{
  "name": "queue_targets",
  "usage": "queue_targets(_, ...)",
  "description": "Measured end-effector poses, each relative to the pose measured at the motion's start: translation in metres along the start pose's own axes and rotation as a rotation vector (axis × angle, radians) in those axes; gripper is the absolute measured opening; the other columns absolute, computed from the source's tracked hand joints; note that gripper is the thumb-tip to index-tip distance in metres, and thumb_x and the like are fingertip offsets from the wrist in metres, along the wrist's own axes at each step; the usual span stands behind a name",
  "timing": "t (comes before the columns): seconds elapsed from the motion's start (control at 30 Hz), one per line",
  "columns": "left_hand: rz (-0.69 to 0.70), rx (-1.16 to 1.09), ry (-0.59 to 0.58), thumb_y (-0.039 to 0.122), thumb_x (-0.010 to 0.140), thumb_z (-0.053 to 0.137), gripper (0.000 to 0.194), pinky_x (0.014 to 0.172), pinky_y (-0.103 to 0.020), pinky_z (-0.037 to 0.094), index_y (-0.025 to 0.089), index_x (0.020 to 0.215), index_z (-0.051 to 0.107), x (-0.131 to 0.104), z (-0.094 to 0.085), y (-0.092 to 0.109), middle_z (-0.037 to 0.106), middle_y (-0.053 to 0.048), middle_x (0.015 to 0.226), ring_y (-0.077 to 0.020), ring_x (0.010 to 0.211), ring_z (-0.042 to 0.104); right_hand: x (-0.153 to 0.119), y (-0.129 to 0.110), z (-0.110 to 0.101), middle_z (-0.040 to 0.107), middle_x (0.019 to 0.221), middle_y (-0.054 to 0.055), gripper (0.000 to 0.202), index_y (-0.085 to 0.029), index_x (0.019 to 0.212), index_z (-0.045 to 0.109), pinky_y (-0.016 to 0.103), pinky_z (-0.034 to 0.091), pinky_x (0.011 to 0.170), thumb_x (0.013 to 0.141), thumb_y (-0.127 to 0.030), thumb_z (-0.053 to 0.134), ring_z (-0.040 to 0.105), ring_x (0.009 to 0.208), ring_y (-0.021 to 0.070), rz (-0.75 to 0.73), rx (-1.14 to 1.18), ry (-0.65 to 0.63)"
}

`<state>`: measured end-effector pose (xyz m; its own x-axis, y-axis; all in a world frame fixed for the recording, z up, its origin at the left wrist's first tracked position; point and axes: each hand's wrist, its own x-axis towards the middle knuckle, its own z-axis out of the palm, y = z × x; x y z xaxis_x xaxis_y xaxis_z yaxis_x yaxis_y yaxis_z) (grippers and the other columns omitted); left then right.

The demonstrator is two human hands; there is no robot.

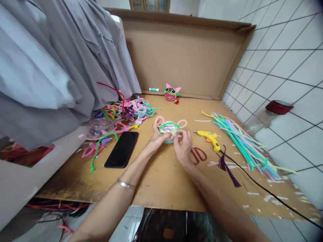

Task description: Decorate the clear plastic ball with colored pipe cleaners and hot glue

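A round pipe-cleaner craft piece [169,127] with a green rim, a shiny clear middle and two pink loops like ears is held over the middle of the table. My left hand [159,136] grips its left side, thumb laid across the front. On its right side, the fingers of my right hand [183,144] are pinched together at the front; any small piece between them is too small to make out. Red-handled scissors [199,154] lie just right of my right hand, and a yellow glue gun [209,138] rests beyond them.
A black phone [121,149] lies left of my arms. Tangled pipe cleaners [133,109] are heaped behind it; straight ones [239,141] lie at right. A purple tassel [227,168] is near the black cord [267,190]. A finished-looking animal face [171,93] and glue stick [154,89] stand by the cardboard [176,53].
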<state>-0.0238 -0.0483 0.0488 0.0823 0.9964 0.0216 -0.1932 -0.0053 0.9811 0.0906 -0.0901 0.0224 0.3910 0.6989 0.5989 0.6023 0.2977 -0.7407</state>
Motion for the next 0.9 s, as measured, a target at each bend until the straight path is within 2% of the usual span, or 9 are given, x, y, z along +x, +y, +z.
queue_targets(0.27,0.046,0.021,0.016,0.021,0.048,0.08,0.105,0.093,-0.038,0.049,0.025,0.142,0.032,0.004,-0.001,-0.004,0.05,-0.009,0.128,-0.0213,0.102,0.062,-0.001,-0.002,0.0,0.057,0.093,0.004,0.006,-0.022,0.089,0.055,0.034,0.046,0.082,0.087,-0.025,0.049,0.054,0.082,0.019,0.005,-0.038,-0.028)
queue_targets(0.53,0.069,0.101,0.006,0.023,0.051,0.078,0.104,0.09,-0.037,0.051,0.023,0.143,0.028,0.005,-0.003,-0.003,0.052,-0.01,0.125,-0.021,0.099,0.063,-0.001,-0.003,-0.002,0.057,0.094,0.004,0.006,-0.022,0.09,0.055,0.033,0.047,0.082,0.088,-0.025,0.05,0.055,0.083,0.0184,0.007,-0.033,-0.043)
queue_targets(0.9,0.117,0.222,0.008,0.031,0.054,0.084,0.104,0.1,-0.042,0.045,0.025,0.144,0.033,0.007,-0.01,-0.008,0.056,-0.008,0.122,-0.0247,0.108,0.061,-0.004,-0.001,0.002,0.058,0.094,0.004,0.007,-0.022,0.091,0.056,0.034,0.048,0.083,0.09,-0.026,0.05,0.057,0.086,0.0188,-0.012,-0.021,-0.059)
